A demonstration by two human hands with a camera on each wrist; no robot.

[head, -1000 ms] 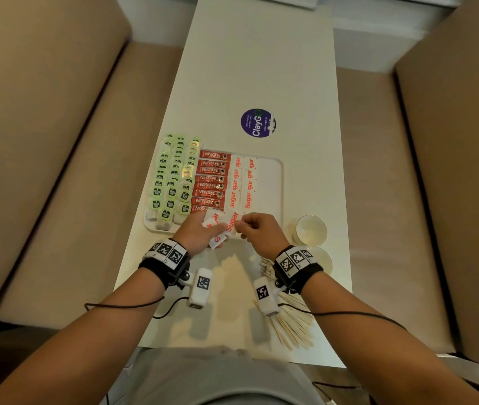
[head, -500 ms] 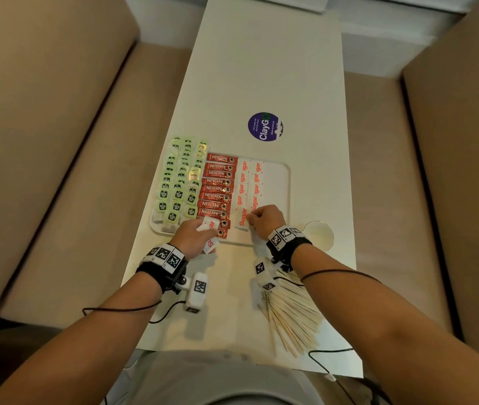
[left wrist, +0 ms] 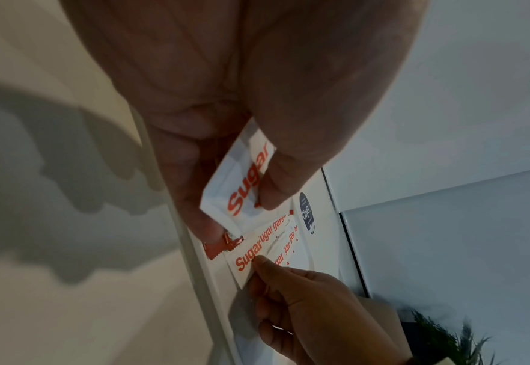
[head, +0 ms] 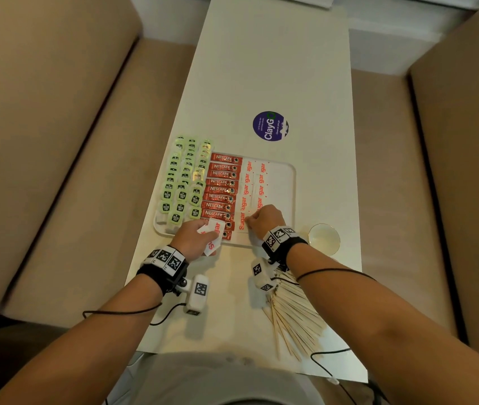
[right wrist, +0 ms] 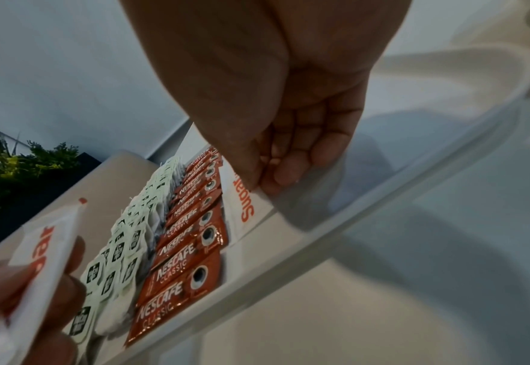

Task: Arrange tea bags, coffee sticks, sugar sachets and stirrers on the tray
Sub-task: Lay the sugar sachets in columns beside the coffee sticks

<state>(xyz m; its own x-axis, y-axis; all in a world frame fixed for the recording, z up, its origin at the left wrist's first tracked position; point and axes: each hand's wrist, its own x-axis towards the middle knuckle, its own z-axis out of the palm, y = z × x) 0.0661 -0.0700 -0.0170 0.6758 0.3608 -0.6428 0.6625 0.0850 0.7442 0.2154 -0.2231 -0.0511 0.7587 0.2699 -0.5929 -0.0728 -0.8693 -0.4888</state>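
A white tray on the table holds green tea bags at its left, red coffee sticks in the middle and white sugar sachets beside them. My left hand hovers over the tray's near edge and pinches a small stack of sugar sachets between thumb and fingers. My right hand pinches the corner of the nearest sugar sachet lying on the tray, fingers curled. Wooden stirrers lie fanned on the table under my right forearm.
A small white cup stands right of the tray. A round purple sticker marks the table beyond it. Beige sofa cushions flank the narrow white table. A plant shows in the right wrist view.
My right hand took a sachet from the left hand's stack, moved forward and right over the tray, and now sets it down in the sugar column. The left hand stayed near the tray edge.
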